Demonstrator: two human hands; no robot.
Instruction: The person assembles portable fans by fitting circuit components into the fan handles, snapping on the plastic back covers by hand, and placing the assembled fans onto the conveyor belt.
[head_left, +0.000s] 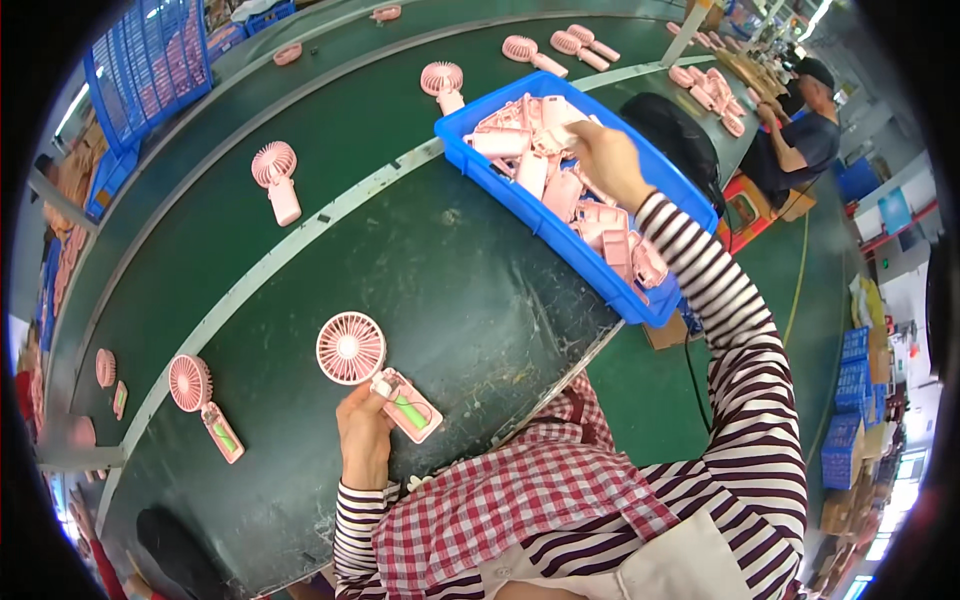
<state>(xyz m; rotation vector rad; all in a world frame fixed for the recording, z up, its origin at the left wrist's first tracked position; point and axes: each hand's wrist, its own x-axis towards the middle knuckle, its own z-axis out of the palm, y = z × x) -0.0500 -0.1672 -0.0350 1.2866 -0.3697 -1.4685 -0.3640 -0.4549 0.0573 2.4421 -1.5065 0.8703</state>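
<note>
My left hand [365, 435] grips a pink handheld fan [350, 348] by its neck, just above the work table's near edge. The fan's handle is uncovered, showing a green battery [409, 411], wires and a small white part near my fingertips. At the upper right, my right hand [608, 165] reaches into a blue bin [545, 228] heaped with pink plastic housing pieces [500, 143]. Its fingers are bent down and closed among these pieces; what lies between them is partly hidden.
Left of me lies another open-handled fan [190, 383] on the dark green table [480, 300]. More fans, including one with its handle covered [275, 165], lie on the green belt. A blue crate [150, 70] stands far left. A co-worker [800, 140] sits at the far right.
</note>
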